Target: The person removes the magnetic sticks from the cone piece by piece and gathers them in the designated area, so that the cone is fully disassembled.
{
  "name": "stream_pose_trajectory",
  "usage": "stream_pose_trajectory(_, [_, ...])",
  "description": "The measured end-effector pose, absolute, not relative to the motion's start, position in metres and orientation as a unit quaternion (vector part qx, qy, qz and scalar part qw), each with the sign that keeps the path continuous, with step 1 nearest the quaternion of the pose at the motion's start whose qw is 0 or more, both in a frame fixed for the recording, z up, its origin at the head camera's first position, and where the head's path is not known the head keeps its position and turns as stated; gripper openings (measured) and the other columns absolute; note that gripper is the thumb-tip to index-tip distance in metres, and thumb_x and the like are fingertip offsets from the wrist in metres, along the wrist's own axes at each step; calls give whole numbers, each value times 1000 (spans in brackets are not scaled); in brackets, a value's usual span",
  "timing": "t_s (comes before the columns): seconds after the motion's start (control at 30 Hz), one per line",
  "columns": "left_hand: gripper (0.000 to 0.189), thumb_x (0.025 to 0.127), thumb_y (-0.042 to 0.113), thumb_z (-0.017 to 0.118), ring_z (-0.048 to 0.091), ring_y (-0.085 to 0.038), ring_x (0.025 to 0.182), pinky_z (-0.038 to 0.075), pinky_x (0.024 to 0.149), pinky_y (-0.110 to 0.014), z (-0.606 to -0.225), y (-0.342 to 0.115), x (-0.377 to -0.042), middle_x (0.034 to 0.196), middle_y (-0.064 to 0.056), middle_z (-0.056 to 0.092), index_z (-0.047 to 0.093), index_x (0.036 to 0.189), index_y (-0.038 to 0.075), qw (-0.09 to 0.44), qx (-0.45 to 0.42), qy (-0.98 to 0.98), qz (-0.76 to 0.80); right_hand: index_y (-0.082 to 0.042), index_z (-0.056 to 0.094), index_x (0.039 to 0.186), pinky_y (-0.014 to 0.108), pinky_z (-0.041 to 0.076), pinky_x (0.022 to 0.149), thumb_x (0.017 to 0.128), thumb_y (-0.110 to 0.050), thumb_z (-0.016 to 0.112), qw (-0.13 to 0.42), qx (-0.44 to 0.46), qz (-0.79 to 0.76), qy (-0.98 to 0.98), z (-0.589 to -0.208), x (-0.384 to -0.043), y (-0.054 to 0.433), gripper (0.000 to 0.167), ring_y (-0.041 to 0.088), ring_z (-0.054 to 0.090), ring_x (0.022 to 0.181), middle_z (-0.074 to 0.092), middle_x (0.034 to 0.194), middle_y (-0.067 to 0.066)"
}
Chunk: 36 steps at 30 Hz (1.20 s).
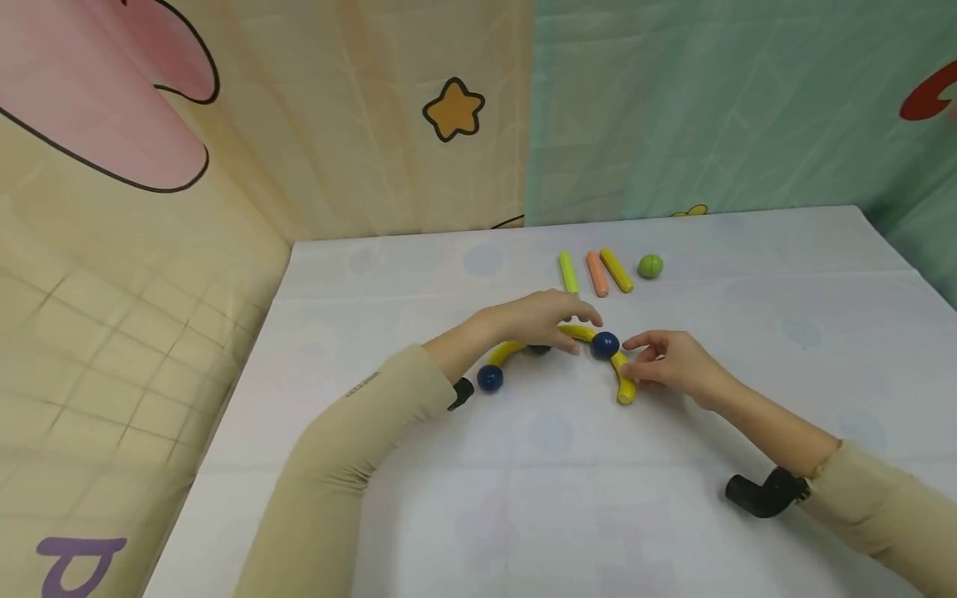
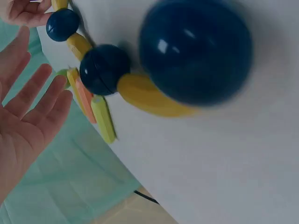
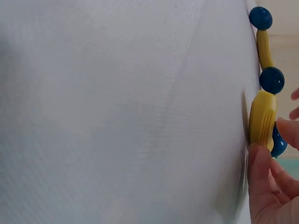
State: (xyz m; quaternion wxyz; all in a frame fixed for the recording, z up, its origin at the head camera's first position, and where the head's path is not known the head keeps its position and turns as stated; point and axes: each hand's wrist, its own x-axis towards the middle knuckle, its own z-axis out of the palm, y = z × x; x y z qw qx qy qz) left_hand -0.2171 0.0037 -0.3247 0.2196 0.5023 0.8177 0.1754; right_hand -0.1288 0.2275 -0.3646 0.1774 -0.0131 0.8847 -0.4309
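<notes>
In the head view, dark blue balls and curved yellow pieces like toy bananas form an arching row. My left hand (image 1: pixel 542 320) hovers over its middle, hiding part of it. In the left wrist view that hand's fingers are spread and hold nothing; a blue ball (image 2: pixel 196 51) looms near the camera. At the row's right end, my right hand (image 1: pixel 676 365) has thumb and fingers on the last curved yellow piece (image 1: pixel 625 389), just below a blue ball (image 1: pixel 605 345). Another blue ball (image 1: pixel 489 378) marks the left end. From the right wrist, the yellow piece (image 3: pixel 262 116) shows grooves.
Behind the row lie a lime stick (image 1: pixel 568 272), an orange stick (image 1: pixel 596 274), a yellow stick (image 1: pixel 616 270) and a green ball (image 1: pixel 650 266). A white cloth covers the table (image 1: pixel 538 498). Printed curtains (image 1: pixel 359 124) hang behind it and at the sides.
</notes>
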Motion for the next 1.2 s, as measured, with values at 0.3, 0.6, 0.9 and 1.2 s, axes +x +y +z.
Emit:
stream_pose_trajectory(0.3, [46, 89, 18, 65, 43, -10, 123, 30, 102, -22, -340, 45, -217, 132, 2, 53, 52, 133, 14, 223, 496, 833, 102, 11, 53, 118, 23, 50, 60, 82, -18, 71, 205, 11, -462, 863, -365, -132, 220, 49, 12, 57, 64, 57, 74, 3])
stream_pose_trajectory(0.6, [38, 90, 19, 62, 48, -6, 112, 34, 95, -18, -345, 52, -220, 124, 5, 58, 58, 128, 17, 228, 494, 830, 121, 11, 53, 115, 23, 52, 60, 83, -16, 70, 202, 22, -468, 860, -366, -133, 218, 45, 12, 57, 62, 55, 73, 2])
stream_pose_trajectory(0.9, [33, 89, 20, 64, 50, -5, 101, 36, 89, -18, -347, 52, -220, 116, 6, 61, 63, 122, 17, 212, 493, 833, 131, 11, 53, 115, 23, 51, 59, 83, -15, 70, 193, 17, -463, 865, -366, -132, 217, 44, 12, 57, 62, 56, 73, 3])
stream_pose_trajectory(1.2, [36, 88, 20, 64, 50, -7, 106, 36, 92, -20, -348, 51, -217, 120, 4, 61, 61, 125, 17, 209, 490, 837, 128, 10, 54, 115, 24, 52, 61, 83, -15, 70, 214, 11, -474, 854, -363, -128, 219, 44, 12, 56, 66, 56, 78, 4])
